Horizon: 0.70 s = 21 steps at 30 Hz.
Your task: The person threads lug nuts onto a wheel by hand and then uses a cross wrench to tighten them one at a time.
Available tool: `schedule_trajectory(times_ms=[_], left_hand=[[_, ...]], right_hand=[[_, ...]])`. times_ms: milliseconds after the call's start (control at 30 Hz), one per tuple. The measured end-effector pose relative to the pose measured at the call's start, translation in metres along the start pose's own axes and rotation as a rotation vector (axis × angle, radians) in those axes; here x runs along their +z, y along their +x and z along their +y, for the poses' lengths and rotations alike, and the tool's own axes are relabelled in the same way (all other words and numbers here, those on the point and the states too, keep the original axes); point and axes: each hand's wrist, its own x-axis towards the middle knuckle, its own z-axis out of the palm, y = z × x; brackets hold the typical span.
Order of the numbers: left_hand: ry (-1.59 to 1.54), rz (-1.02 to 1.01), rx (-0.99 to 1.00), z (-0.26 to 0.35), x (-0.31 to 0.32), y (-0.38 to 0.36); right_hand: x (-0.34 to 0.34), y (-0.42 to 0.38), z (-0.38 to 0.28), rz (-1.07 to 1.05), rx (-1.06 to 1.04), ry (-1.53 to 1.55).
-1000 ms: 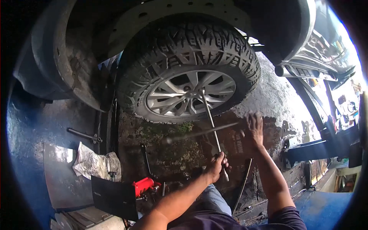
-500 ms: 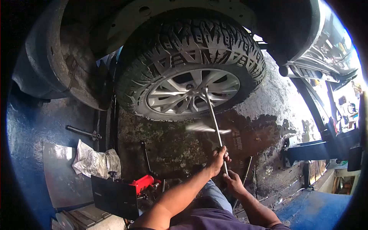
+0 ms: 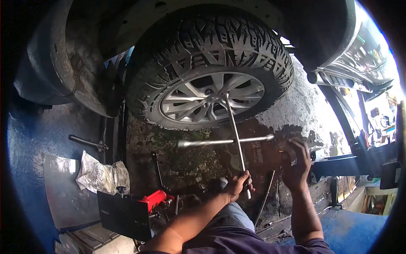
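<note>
A large wheel with a chunky-treaded tyre (image 3: 186,59) and a silver alloy rim (image 3: 190,111) is under the wheel arch. A four-way lug wrench (image 3: 234,123) reaches from a lug position near the rim's hub toward me. Its cross bar lies almost level across the view. My left hand (image 3: 238,186) is wrapped round the wrench's near arm, close to its end. Off to the right, my right hand (image 3: 297,164) is raised with its fingers apart, beside the cross bar's right end and not touching it.
At the lower left are a red tool body (image 3: 157,199), a black flat panel (image 3: 123,216) and a crumpled white sack (image 3: 101,173). A metal bar tool (image 3: 88,143) lies behind them. A blue lift arm (image 3: 347,166) juts in from the right.
My right hand has left the wrench's near end and moved up and to the right, opening. The wrench's blurred cross bar has turned and now shows longer. My left hand stays on the shaft.
</note>
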Motion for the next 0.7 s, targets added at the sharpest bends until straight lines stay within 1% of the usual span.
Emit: schedule_trajectory(times_ms=[67, 167, 267, 333, 367, 433, 467, 500, 533, 567, 600, 667, 700], left_hand=[[0.0, 0.042, -0.007, 0.005, 0.006, -0.004], [-0.024, 0.062, -0.024, 0.01, 0.006, -0.006], [-0.074, 0.086, -0.027, 0.01, 0.006, -0.009], [-0.088, 0.076, -0.03, 0.013, 0.005, -0.01], [-0.043, 0.131, -0.017, 0.01, 0.003, -0.01], [0.043, 0.228, 0.025, 0.002, 0.006, -0.003], [0.015, 0.225, 0.022, -0.003, 0.009, -0.01], [0.007, 0.207, 0.037, 0.001, 0.007, -0.01], [-0.01, 0.188, 0.057, 0.011, 0.005, 0.0], [-0.082, 0.089, 0.052, 0.01, 0.002, 0.003], [-0.02, 0.132, 0.055, 0.009, 0.003, 0.005], [-0.1, 0.154, 0.03, 0.008, 0.002, 0.012], [-0.09, 0.155, 0.033, 0.008, 0.003, 0.01]], right_hand=[[0.0, 0.03, -0.017, 0.008, -0.012, 0.118], [0.021, 0.057, -0.04, 0.16, -0.141, 0.177], [0.023, 0.069, -0.053, 0.025, -0.42, -0.016], [0.042, 0.066, -0.021, -0.184, -0.346, -0.199], [0.066, 0.05, 0.02, -0.287, -0.228, -0.279], [0.13, -0.017, 0.117, -0.729, 0.13, -0.221], [0.148, -0.067, 0.158, -0.899, 0.254, -0.238], [0.152, -0.117, 0.174, -1.002, 0.331, -0.203], [0.15, -0.155, 0.172, -1.054, 0.435, -0.123], [0.146, -0.189, 0.167, -1.105, 0.549, -0.043], [0.138, -0.221, 0.152, -1.161, 0.693, 0.051], [0.13, -0.277, 0.145, -1.233, 0.935, 0.15], [0.123, -0.302, 0.138, -1.263, 1.056, 0.196]])
